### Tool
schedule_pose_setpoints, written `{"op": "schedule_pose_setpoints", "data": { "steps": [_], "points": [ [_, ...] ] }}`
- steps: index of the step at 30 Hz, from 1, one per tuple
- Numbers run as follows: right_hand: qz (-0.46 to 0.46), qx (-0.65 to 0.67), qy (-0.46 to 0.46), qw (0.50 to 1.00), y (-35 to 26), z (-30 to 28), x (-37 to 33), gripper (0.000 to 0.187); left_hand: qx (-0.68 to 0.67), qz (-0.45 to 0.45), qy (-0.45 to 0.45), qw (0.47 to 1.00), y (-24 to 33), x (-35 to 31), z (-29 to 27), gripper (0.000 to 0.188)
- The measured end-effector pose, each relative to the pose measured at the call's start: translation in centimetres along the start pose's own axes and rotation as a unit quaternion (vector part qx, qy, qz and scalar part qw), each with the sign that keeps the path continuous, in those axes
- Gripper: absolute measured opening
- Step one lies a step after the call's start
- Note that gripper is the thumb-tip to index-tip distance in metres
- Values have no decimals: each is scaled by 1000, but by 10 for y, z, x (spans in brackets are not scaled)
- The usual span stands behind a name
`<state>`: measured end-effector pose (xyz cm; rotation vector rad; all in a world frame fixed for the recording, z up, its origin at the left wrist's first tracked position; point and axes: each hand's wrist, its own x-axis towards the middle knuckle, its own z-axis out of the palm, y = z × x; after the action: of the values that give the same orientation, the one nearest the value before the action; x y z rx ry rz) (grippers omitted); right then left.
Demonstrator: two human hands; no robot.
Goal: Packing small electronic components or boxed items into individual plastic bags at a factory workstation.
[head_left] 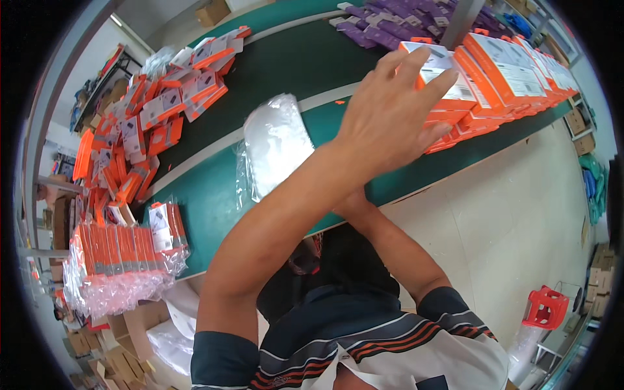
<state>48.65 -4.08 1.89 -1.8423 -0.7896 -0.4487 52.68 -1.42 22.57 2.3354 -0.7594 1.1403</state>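
Observation:
My left hand (389,107) reaches across to the right, its fingers spread in front of a stack of orange-and-white boxes (500,71). The fingertips overlap the nearest boxes; whether they touch them I cannot make out. Beneath my left forearm is my right hand (354,203), close to the table's front edge, with its fingers mostly hidden. Left of my forearm, a stack of clear plastic bags (278,146) lies flat on the green table (211,224).
At the left front stand rows of bagged orange boxes (117,250). Behind them lies a loose heap of orange-and-white boxes (159,107) on a dark belt (286,62). Purple boxes (396,26) are piled at the far right, near a metal post (463,23). A red stool (545,307) stands on the floor.

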Motion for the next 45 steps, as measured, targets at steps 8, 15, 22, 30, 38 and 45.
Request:
{"op": "schedule_pose_setpoints", "data": {
  "steps": [8, 15, 22, 30, 38, 45],
  "points": [
    [-40, -156, -67, 985, -4, -16, 4, 21, -84, -225, -214, 947, -40, 38, 0, 59],
    [-98, -67, -41, 992, -25, -18, 14, 16, -336, -394, -162, 840, -51, 53, 30, 62],
    [-80, -110, -100, 986, -5, -13, 8, 9, -544, -460, -44, 700, -57, -24, -96, 62],
    [-79, -108, -52, 990, -16, -15, 14, 21, -427, -649, -69, 625, 7, -225, -183, 73],
    [-90, -117, -66, 987, -41, -17, 21, 25, -376, -708, -83, 592, 13, -261, -172, 93],
    [-90, -42, -82, 992, -61, -22, 23, 30, -436, -714, -91, 541, -7, -269, -167, 91]
  ]
}}
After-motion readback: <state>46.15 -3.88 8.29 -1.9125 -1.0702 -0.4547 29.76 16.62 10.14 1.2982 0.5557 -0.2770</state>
